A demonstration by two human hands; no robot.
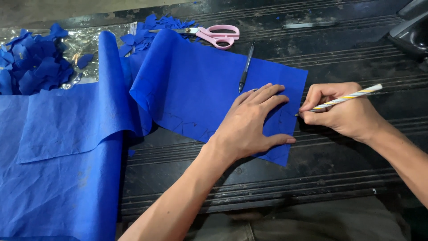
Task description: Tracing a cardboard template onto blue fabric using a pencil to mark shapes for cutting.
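A long sheet of blue fabric lies over a dark ribbed work surface, with faint drawn lines on it. My left hand rests flat on the fabric's right end, fingers spread, pinning it down. My right hand grips a striped white, yellow and blue pencil, its tip touching the fabric's right edge just beside my left fingertips. A black pen lies on the fabric just above my left hand.
Pink-handled scissors lie at the fabric's far edge. A heap of blue fabric scraps sits on a clear plastic sheet at far left. More blue fabric drapes at the left. A dark machine part fills the top right corner.
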